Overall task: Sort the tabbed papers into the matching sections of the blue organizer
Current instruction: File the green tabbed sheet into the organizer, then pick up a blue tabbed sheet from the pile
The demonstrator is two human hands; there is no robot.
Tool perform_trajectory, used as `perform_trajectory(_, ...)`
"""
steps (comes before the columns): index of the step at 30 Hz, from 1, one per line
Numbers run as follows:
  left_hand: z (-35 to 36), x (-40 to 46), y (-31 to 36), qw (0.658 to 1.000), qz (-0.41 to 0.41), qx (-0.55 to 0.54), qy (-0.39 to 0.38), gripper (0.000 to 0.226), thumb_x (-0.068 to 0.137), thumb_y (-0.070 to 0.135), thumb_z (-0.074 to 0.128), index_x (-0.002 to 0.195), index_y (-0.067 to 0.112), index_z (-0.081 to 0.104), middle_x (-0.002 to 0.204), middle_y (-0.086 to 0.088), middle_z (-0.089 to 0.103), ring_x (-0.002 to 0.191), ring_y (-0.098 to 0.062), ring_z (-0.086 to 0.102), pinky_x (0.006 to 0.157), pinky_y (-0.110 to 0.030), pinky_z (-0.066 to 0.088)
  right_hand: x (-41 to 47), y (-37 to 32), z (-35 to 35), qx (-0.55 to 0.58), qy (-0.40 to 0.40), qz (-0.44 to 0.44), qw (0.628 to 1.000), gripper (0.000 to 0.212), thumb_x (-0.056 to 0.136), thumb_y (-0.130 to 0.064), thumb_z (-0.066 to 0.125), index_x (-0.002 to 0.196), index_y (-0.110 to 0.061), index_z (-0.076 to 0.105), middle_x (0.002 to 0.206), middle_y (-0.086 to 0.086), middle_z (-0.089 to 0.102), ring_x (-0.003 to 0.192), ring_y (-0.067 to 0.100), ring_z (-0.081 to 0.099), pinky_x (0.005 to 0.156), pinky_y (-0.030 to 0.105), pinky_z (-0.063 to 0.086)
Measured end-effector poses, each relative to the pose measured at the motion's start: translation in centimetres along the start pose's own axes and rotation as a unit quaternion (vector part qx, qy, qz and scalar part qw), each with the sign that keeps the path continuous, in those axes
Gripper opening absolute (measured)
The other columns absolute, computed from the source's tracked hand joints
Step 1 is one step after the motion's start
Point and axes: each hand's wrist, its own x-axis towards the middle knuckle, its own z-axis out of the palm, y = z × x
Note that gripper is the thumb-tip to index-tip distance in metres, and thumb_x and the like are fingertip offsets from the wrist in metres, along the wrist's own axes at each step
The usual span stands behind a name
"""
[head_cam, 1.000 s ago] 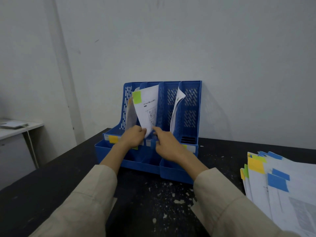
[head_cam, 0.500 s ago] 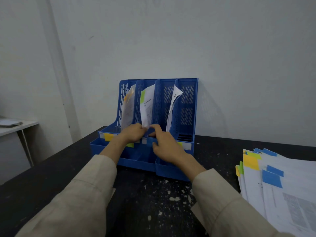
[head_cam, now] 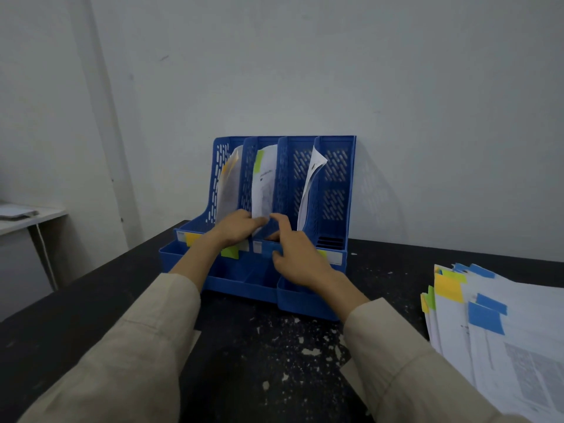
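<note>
The blue organizer (head_cam: 335,190) stands upright against the wall on the black table (head_cam: 91,300), with coloured labels on its front lip. A green-tabbed paper (head_cam: 265,181) stands in its second section from the left. My left hand (head_cam: 235,228) holds that paper's lower edge. My right hand (head_cam: 297,256) is just right of it, index finger stretched out to the paper's bottom corner at the divider. An orange-tabbed paper (head_cam: 229,184) leans in the leftmost section and a curled white sheet (head_cam: 311,178) in the rightmost. The stack of tabbed papers (head_cam: 503,325) lies at the right.
The stack carries yellow, green and blue tabs and reaches past the frame's right edge. White flecks dot the table in front of the organizer. A white side table (head_cam: 27,216) stands at the far left, beyond the black table's edge.
The green-tabbed paper has turned from facing me to edge-on and slid down into the second section. Both hands stayed at its base and shifted slightly.
</note>
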Motion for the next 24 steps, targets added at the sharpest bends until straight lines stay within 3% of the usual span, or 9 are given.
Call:
perform_trajectory(2, 0.3, -0.2, -0.1, 0.999, 0.027, -0.020, 0.026, 0.036, 0.099, 0.039, 0.040, 0.081, 0.010, 0.052, 0.079, -0.014, 0.050, 0.073, -0.021, 0.047, 0.066, -0.031, 0.035, 0.0, 0.0, 0.1, -0.001, 0.003, -0.003, 1.000, 0.071, 0.090, -0.002, 0.047, 0.148, -0.018, 0.009, 0.134, 0.012, 0.051, 0.104, 0.027, 0.055, 0.081, 0.034, 0.044)
perform_trajectory(7, 0.2, -0.3, 0.7, 0.992, 0.028, -0.118, 0.046, 0.041, 0.099, 0.044, 0.034, 0.082, 0.013, 0.054, 0.089, -0.014, 0.056, 0.085, -0.024, 0.054, 0.080, -0.035, 0.040, 0.1, 0.1, 0.2, -0.002, 0.006, -0.005, 1.000, 0.075, 0.089, -0.001, 0.048, 0.149, -0.017, 0.006, 0.135, 0.013, 0.051, 0.109, 0.028, 0.053, 0.087, 0.035, 0.043)
perform_trajectory(14, 0.4, 0.2, 0.5, 1.000, 0.003, -0.019, -0.008, 0.030, 0.099, 0.036, 0.040, 0.089, 0.009, 0.051, 0.086, -0.015, 0.053, 0.080, -0.024, 0.051, 0.076, -0.038, 0.040, 0.0, 0.1, 0.3, -0.004, 0.013, -0.008, 1.000, 0.075, 0.089, -0.001, 0.047, 0.148, -0.020, 0.005, 0.131, 0.014, 0.053, 0.102, 0.028, 0.056, 0.088, 0.043, 0.048)
perform_trajectory(18, 0.2, -0.1, 0.6, 0.998, -0.007, 0.044, -0.032, 0.037, 0.100, 0.039, 0.036, 0.092, 0.007, 0.053, 0.071, -0.005, 0.049, 0.064, -0.018, 0.042, 0.064, -0.031, 0.031, 0.2, 0.3, 0.4, -0.005, 0.016, -0.011, 1.000, 0.075, 0.089, -0.001, 0.048, 0.148, -0.019, 0.005, 0.130, 0.014, 0.054, 0.095, 0.028, 0.058, 0.084, 0.043, 0.049)
perform_trajectory(22, 0.1, -0.5, 0.9, 0.998, -0.014, 0.022, -0.053, 0.030, 0.099, 0.036, 0.042, 0.110, 0.011, 0.055, 0.094, -0.012, 0.059, 0.081, -0.021, 0.050, 0.076, -0.030, 0.038, 0.1, 0.3, 0.4, 0.010, 0.016, -0.012, 1.000, 0.075, 0.089, 0.000, 0.047, 0.149, -0.019, 0.005, 0.132, 0.013, 0.053, 0.102, 0.027, 0.056, 0.087, 0.042, 0.048)
perform_trajectory(24, 0.0, -0.9, 1.0, 1.000, 0.004, 0.000, -0.003, 0.030, 0.093, 0.038, 0.053, 0.093, 0.008, 0.059, 0.083, -0.015, 0.058, 0.074, -0.022, 0.049, 0.067, -0.032, 0.037, 0.0, 0.3, 0.1, 0.033, 0.015, -0.014, 0.999, 0.073, 0.090, 0.000, 0.045, 0.148, -0.021, 0.007, 0.132, 0.014, 0.053, 0.111, 0.028, 0.054, 0.093, 0.043, 0.046)
